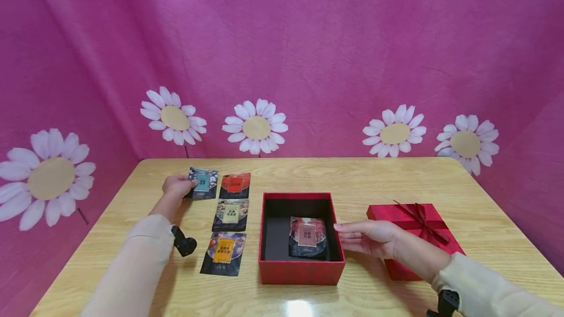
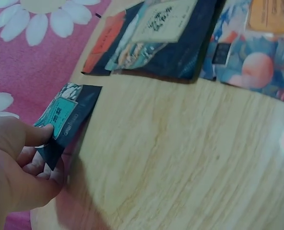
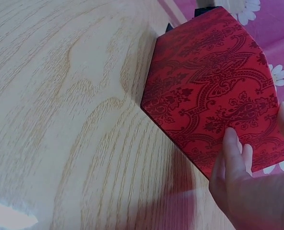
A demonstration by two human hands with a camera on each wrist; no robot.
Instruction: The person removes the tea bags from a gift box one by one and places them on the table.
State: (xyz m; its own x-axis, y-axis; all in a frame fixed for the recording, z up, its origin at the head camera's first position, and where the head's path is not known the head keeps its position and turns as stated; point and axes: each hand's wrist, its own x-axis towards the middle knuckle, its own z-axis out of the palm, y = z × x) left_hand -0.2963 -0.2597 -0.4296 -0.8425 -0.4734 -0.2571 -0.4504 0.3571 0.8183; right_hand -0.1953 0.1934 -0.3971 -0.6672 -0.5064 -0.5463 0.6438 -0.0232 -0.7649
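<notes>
At the table's far left, my left hand (image 1: 177, 187) pinches the edge of a packet with a teal label (image 1: 203, 183). In the left wrist view the thumb lies on the front of that teal-labelled packet (image 2: 64, 117), with the fingers behind it. My right hand (image 1: 367, 237) touches the right wall of an open red box (image 1: 299, 273); in the right wrist view its fingertips rest against the patterned red side (image 3: 214, 91). Inside the box, toward the right, stands a packet with a dark red label (image 1: 307, 236).
Between the left hand and box lie a red-labelled packet (image 1: 235, 186), a cream-labelled packet (image 1: 230, 215) and an orange-labelled packet (image 1: 223, 253). A red lid with a ribbon bow (image 1: 423, 221) sits right of the box, beneath the right forearm. Behind the wooden table (image 1: 335, 175) hangs a pink flowered cloth (image 1: 308, 62).
</notes>
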